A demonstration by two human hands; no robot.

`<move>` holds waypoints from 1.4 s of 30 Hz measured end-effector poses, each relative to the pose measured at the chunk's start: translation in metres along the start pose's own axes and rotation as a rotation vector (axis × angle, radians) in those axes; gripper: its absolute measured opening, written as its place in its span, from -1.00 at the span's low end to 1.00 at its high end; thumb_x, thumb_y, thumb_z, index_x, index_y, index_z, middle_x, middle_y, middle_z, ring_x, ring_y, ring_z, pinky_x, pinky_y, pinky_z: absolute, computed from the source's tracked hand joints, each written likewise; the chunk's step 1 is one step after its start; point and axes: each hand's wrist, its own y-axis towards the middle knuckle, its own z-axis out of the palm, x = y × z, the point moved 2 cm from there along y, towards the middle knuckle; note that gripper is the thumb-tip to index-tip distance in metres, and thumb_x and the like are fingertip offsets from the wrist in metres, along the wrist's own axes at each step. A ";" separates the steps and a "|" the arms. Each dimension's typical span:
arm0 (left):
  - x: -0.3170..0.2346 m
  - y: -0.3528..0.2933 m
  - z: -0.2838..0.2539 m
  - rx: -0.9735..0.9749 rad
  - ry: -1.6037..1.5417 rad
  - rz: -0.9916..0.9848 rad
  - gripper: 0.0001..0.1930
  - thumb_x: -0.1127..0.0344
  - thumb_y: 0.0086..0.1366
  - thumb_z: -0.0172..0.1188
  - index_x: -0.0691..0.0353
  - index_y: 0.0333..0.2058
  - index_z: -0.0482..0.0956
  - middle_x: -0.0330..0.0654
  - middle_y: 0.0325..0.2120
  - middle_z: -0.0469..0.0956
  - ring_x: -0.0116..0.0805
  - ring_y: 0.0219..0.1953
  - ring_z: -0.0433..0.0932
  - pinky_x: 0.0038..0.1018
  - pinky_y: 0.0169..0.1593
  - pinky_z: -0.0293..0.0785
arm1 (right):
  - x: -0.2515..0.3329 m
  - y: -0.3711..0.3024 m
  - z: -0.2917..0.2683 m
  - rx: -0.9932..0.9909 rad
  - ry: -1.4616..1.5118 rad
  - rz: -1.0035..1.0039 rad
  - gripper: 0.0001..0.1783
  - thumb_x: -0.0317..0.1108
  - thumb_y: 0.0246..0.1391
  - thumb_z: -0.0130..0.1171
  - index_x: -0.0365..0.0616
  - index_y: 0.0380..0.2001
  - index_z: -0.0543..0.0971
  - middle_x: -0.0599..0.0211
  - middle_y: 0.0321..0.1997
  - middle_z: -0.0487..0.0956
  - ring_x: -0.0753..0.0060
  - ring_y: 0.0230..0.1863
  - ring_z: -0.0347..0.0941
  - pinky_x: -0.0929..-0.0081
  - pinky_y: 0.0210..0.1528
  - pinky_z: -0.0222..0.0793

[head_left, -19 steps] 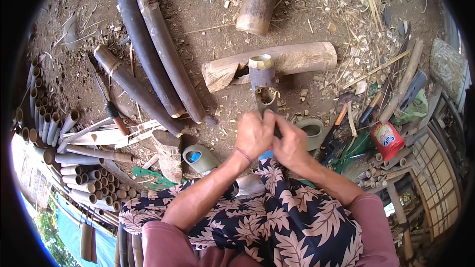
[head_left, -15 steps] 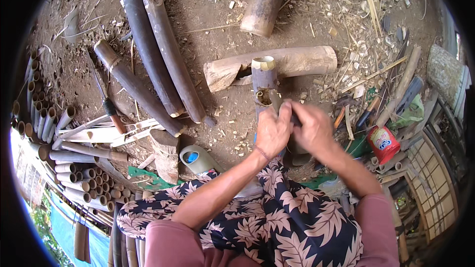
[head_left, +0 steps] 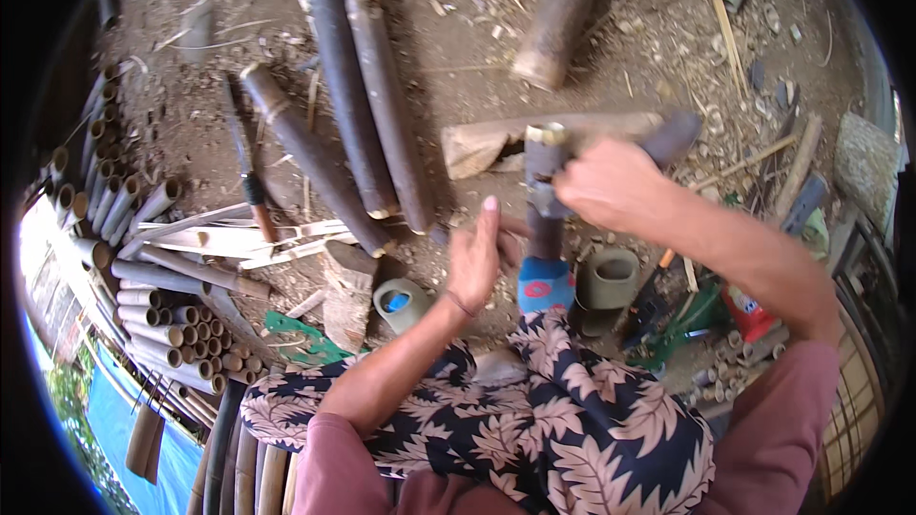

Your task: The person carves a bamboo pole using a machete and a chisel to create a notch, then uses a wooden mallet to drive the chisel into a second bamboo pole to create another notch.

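Note:
A short dark bamboo piece [head_left: 546, 157] with a pale cut top end lies pointing away from me. It rests across a thick, split bamboo length [head_left: 469, 151] on the ground. My right hand [head_left: 611, 181] is closed at its right side, gripping a tool blurred by motion, apparently a knife [head_left: 674, 137]; a dark part of it sticks out beyond the hand, and its grip is hidden. My left hand [head_left: 474, 262] hovers left of the bamboo piece, thumb raised and fingers apart, holding nothing. A foot in a blue sock [head_left: 547, 284] is at the piece's near end.
Long dark bamboo poles [head_left: 386, 105] lie ahead on the left, beside a saw [head_left: 250, 176]. Stacked bamboo tubes [head_left: 181, 334] fill the left edge. Clog-type sandals [head_left: 608, 288] flank my foot. A thick bamboo pole [head_left: 563, 24] lies far ahead; shavings litter the dirt. A red container [head_left: 749, 315] stands right.
My hands have separated: the left has let go and drawn back left, while the right has swung up and rightward with the tool. The view has shifted, and the socked foot now shows.

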 end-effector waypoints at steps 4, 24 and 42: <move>-0.085 0.070 -0.077 -0.770 0.857 0.627 -0.58 0.15 0.24 0.22 0.39 -0.10 0.42 0.13 -0.18 0.45 0.05 -0.10 0.49 -0.12 -0.04 0.42 | -0.017 -0.049 0.039 0.040 0.626 0.178 -0.75 -0.28 -0.06 0.20 -0.14 -0.30 0.64 0.11 -0.50 0.63 0.06 -0.44 0.59 0.20 -0.36 0.45; -0.181 -0.067 -0.019 0.158 0.309 1.186 -0.63 0.16 0.11 0.44 0.27 -0.25 0.53 -0.28 -0.47 0.57 -0.52 -0.46 0.53 -0.53 -0.34 0.50 | 0.015 -0.215 0.065 -1.090 0.554 1.011 -0.35 -0.49 0.01 0.20 -0.15 0.23 0.36 0.11 0.08 0.50 0.24 0.05 0.46 0.36 0.11 0.35; -0.097 -0.121 0.066 0.206 0.231 1.382 -0.54 0.30 -0.08 0.46 0.25 -0.17 0.56 -0.01 -0.34 0.62 -0.21 -0.28 0.64 -0.36 -0.13 0.53 | 0.204 -0.228 -0.158 -1.535 0.197 0.176 -0.55 -0.31 0.27 -0.12 -0.30 0.15 0.44 0.00 0.17 0.48 0.18 0.22 0.40 0.25 0.29 0.27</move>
